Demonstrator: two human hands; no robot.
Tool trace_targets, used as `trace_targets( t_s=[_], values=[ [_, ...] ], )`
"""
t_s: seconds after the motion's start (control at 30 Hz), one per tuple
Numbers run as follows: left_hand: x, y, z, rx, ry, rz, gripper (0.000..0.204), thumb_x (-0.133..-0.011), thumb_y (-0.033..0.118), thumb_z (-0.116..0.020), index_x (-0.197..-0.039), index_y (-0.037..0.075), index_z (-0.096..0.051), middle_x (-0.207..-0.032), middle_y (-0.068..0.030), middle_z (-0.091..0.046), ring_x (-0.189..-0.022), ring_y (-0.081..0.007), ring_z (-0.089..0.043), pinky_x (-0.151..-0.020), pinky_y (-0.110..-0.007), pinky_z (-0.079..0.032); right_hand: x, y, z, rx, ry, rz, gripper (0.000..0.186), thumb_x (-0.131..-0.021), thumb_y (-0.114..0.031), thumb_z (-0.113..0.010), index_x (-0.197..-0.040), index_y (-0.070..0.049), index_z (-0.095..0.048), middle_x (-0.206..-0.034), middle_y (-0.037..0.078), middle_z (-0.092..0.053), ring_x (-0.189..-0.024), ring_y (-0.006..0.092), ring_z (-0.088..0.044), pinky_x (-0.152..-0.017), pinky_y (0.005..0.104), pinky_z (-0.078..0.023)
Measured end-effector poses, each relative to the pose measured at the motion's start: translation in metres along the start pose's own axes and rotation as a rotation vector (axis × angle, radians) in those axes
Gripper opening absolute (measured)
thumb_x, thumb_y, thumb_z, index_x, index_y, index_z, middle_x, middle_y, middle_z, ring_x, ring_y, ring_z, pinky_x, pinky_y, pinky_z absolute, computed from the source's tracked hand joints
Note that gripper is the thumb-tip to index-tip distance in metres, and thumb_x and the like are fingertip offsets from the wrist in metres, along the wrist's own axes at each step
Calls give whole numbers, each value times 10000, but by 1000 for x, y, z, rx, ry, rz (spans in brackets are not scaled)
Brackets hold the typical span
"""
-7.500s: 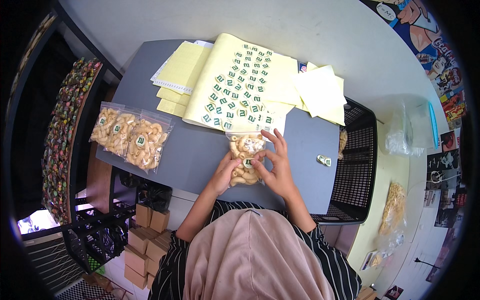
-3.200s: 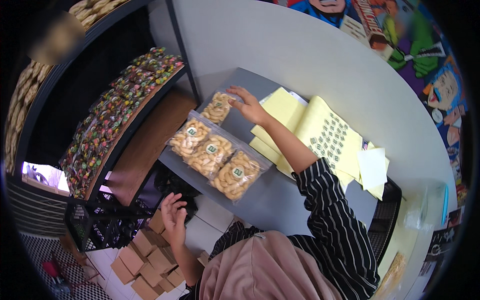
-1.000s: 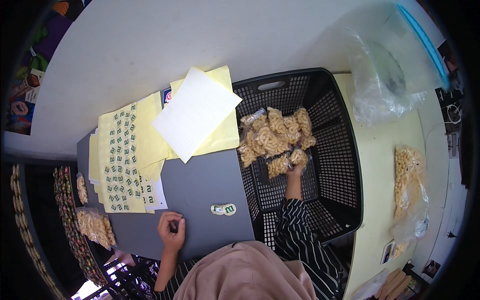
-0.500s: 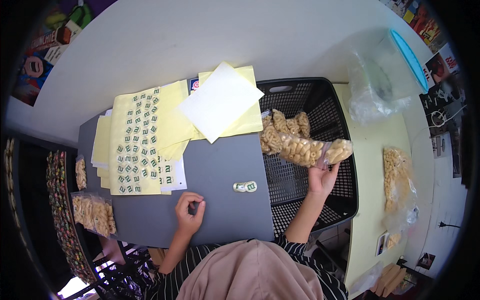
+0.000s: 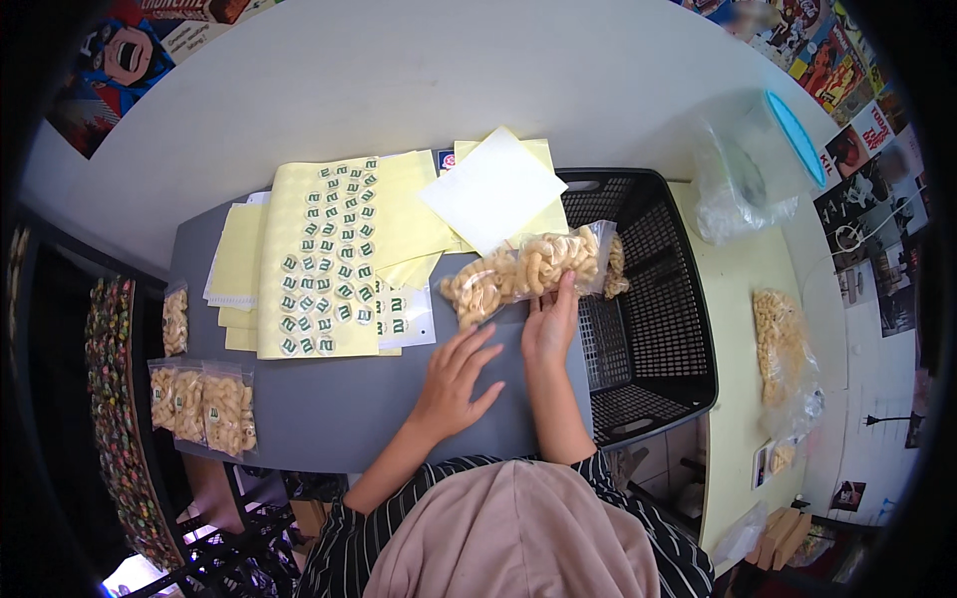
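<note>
Clear plastic bags of pale curled snacks [image 5: 543, 263] hang over the right part of the grey tabletop [image 5: 384, 417] and the black basket's near-left rim. My right hand [image 5: 550, 321] grips them from below, its fingers partly hidden behind the plastic. I cannot tell exactly how many bags are in it. Just below the bags' left end, my left hand [image 5: 459, 384] has its fingers spread and holds nothing. To the left lies a yellow backing sheet of round green-and-white stickers [image 5: 324, 254]. A white square sheet [image 5: 493, 189] rests on more yellow sheets [image 5: 411, 224].
The black perforated basket [image 5: 688, 299] stands at the right edge of the tabletop. Several filled snack bags [image 5: 204, 407] lie at the left edge. On the pale side table [image 5: 733, 279] are a clear tub with a blue rim [image 5: 793, 140] and a large bag of snacks [image 5: 781, 349].
My right hand has carried the bags left, from over the basket to above the tabletop. My left hand has uncurled and moved up toward them. The view has shifted slightly.
</note>
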State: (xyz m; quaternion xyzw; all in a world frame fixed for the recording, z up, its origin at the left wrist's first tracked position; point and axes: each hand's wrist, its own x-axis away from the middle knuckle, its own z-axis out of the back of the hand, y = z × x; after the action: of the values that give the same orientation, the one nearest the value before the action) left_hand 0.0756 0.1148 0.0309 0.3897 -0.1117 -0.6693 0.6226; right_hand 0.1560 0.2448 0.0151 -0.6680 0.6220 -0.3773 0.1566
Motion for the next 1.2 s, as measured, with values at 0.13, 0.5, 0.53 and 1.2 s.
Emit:
trace_targets(
  t_s=[0.13,0.5,0.53,1.2],
  values=[
    [-8,-11,-6,-246,-173,81,488,-767,273,-600,-1170,39,-457,-1366,-135,-290,-1279,-322,-215,-1013,-483,-195,5,-3,5,194,-11,205,336,-894,-262,-494,-1111,-21,-406,-1070,94,-489,-1022,168,-460,-889,308,-360],
    [-5,-30,63,1277,184,339,531,-856,344,-525,-1214,-13,-362,-1190,-118,-442,-1126,-194,-419,-927,-336,-356,73,-33,-5,533,-758,45,457,-742,-68,-661,-1124,-7,-419,-1096,118,-503,-991,167,-523,-809,275,-445],
    [-2,-28,69,1189,175,319,522,-853,323,-537,-1214,-12,-363,-1178,-113,-453,-1113,-188,-429,-921,-331,-363,80,-31,-8,576,-810,-5,475,-727,-61,-675,-1124,-8,-420,-1103,122,-501,-998,170,-523,-809,275,-446],
    [59,-40,104,940,195,506,488,-772,186,-668,-1134,-37,-430,-1060,-107,-565,-953,-158,-567,-768,-254,-465,121,33,-51,571,-910,0,364,-762,-63,-639,-1086,11,-491,-956,108,-580,-900,148,-554,-786,276,-443]
  ],
)
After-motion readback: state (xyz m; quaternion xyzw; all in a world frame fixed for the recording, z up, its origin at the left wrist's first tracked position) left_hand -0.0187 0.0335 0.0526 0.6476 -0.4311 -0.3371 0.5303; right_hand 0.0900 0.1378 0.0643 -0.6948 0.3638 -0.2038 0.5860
